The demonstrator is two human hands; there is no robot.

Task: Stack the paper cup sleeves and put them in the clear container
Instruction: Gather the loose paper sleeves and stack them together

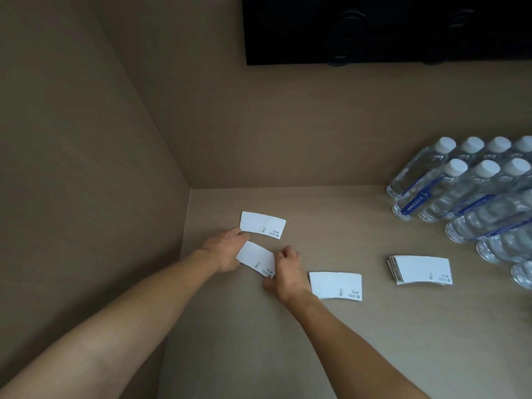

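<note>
Flat white paper cup sleeves lie on a beige counter (359,341). Both hands hold one small bundle of sleeves (256,259) just above the counter, tilted: my left hand (226,249) grips its left end and my right hand (283,272) grips its right end. A single sleeve (262,225) lies flat just beyond my left hand. A short pile of sleeves (335,285) rests right of my right wrist. A thicker stack of sleeves (420,269) sits farther right. No clear container is in view.
Several water bottles (466,191) with white caps crowd the counter's right side. Beige walls close off the left and back. A black panel (385,30) hangs on the back wall above.
</note>
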